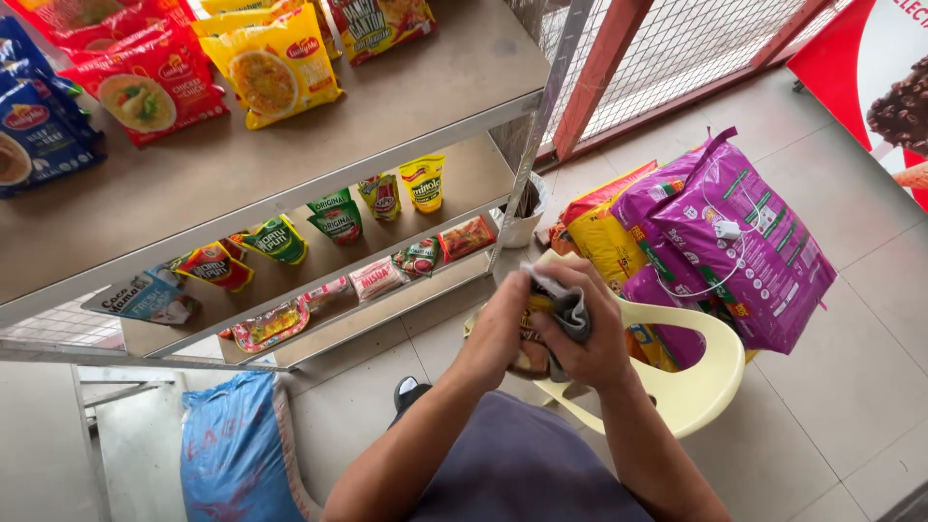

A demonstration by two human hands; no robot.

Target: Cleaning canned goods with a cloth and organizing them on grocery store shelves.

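My left hand (500,324) grips a small yellow and red packet (531,333) from its left side. My right hand (590,338) presses a grey cloth (568,307) onto the packet's top and right side. Both hands are held together above a pale yellow plastic chair (710,382), just in front of a metal shelf rack (290,184). The packet is mostly hidden by the fingers and the cloth.
The rack's shelves carry several red, yellow, blue and green food pouches (278,66). On the chair lie large purple bags (744,242) and a yellow bag (604,242). A blue sack (237,454) rests on the tiled floor at left, a white cup (522,227) by the rack's leg.
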